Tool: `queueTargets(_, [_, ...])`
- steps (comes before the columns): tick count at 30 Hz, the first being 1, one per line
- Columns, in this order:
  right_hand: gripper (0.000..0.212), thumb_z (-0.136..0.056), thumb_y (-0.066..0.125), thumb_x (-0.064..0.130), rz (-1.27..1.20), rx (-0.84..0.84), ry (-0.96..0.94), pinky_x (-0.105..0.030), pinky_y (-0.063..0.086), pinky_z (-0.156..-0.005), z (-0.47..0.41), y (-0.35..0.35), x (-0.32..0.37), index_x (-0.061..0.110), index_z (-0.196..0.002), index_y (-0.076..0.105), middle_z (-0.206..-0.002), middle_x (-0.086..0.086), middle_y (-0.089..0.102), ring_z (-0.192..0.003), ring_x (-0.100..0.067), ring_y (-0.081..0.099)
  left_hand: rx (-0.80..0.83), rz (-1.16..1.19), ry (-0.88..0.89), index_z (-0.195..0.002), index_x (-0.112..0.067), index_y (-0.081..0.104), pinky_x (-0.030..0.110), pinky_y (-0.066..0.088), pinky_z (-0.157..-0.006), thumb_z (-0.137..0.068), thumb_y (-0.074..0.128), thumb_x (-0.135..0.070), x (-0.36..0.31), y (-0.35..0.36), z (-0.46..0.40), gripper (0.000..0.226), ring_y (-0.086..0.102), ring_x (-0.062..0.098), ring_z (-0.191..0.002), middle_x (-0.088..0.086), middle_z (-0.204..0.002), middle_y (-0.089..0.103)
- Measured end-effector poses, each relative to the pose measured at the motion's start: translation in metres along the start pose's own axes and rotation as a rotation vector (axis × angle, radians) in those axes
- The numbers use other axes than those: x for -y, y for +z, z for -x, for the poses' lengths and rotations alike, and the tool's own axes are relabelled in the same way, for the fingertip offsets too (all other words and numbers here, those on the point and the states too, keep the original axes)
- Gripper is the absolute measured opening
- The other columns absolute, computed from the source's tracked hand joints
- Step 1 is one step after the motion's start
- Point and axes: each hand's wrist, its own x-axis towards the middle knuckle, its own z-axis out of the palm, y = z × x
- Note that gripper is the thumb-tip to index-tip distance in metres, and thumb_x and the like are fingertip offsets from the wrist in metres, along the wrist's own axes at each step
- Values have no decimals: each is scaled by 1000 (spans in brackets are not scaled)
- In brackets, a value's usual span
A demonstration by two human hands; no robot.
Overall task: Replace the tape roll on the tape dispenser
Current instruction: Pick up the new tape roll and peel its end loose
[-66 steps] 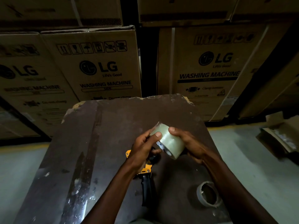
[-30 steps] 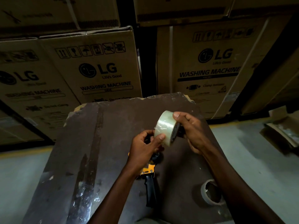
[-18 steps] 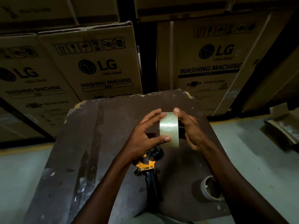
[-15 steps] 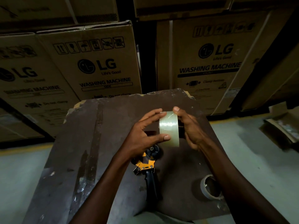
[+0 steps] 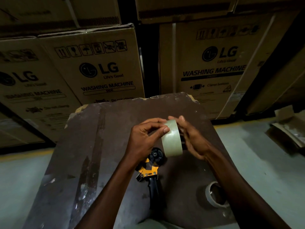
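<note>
Both hands hold the new tape roll (image 5: pixel 171 139) on edge above the table (image 5: pixel 99 146): left hand (image 5: pixel 145 138) pinching its face, right hand (image 5: pixel 193 139) cupping its side. The dispenser (image 5: pixel 152 172) lies directly below, at 6 o'clock, its bare hub facing upward and its handle toward the person.

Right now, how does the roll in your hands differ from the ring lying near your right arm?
The new tape roll is full, pale and glossy; the empty core is only a thin, dull ring. The roll is held off the table between left hand and right hand; the core lies on it. Both are round with a hollow middle.
</note>
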Motion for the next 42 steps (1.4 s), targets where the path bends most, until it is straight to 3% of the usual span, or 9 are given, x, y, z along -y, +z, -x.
queueTargets(3, [93,-58,77,70,58,120,-10,-50,57,-93,1,-5,-7,53,-141,40,-139,4,57,-120,-23,63,-33,-29,-34,-93,-5,77,29,58,-82,-83,76,-9,2,-1,-3,11,72,16,-93,6,-100,75])
queueTargets(7, [92,-60,85,46,122,133,-49,-50,55,-98,1,-8,-13,53,-141,41,-145,5,54,-125,-17,61,-60,-53,-114,-88,-10,78,29,58,-71,-83,77,-16,4,-4,-6,7,73,14,-79,3,-86,78])
queueTargets(17, [97,-60,85,42,265,186,-46,-37,51,-105,0,-14,-11,29,-146,43,-144,3,57,-129,-12,57,-51,100,-265,-85,-9,74,26,56,-69,-85,73,-17,13,-10,-11,8,69,10,-69,0,-72,76])
queueTargets(21, [117,-52,90,53,378,211,-9,-43,48,-108,-3,-20,-9,25,-152,36,-147,4,53,-132,-14,54,-53,221,-352,-82,-5,72,32,59,-76,-90,67,-15,19,-14,-11,13,71,18,-73,8,-76,75])
queueTargets(28, [78,-53,84,45,481,275,-26,-22,54,-94,-4,-22,0,51,-122,48,-131,20,58,-115,5,60,-17,392,-498,-90,-7,67,34,57,-73,-88,64,-23,30,-22,-8,16,61,29,-80,5,-74,70])
queueTargets(33, [67,-65,84,31,540,319,2,-26,55,-94,-10,-26,4,52,-118,50,-127,16,61,-112,0,62,37,469,-509,-93,-7,64,33,57,-72,-89,62,-20,37,-31,-4,14,66,28,-85,9,-81,69])
queueTargets(36, [71,-63,85,33,568,318,12,-26,55,-93,-14,-27,3,49,-123,50,-127,14,62,-112,-2,63,43,512,-510,-100,-7,66,35,60,-77,-86,63,-20,44,-37,1,19,70,27,-90,9,-85,69])
queueTargets(39, [96,-54,86,46,617,304,25,-31,54,-97,-19,-24,3,38,-141,45,-132,11,60,-116,-7,61,91,557,-497,-110,-7,66,38,60,-85,-83,73,-26,49,-44,7,34,70,27,-97,12,-96,73])
queueTargets(42, [88,-57,88,42,657,310,38,-36,53,-102,-25,-20,3,44,-135,47,-132,11,61,-118,-9,61,143,487,-497,-125,-14,60,38,59,-89,-74,85,-17,50,-47,10,57,71,18,-100,5,-98,73])
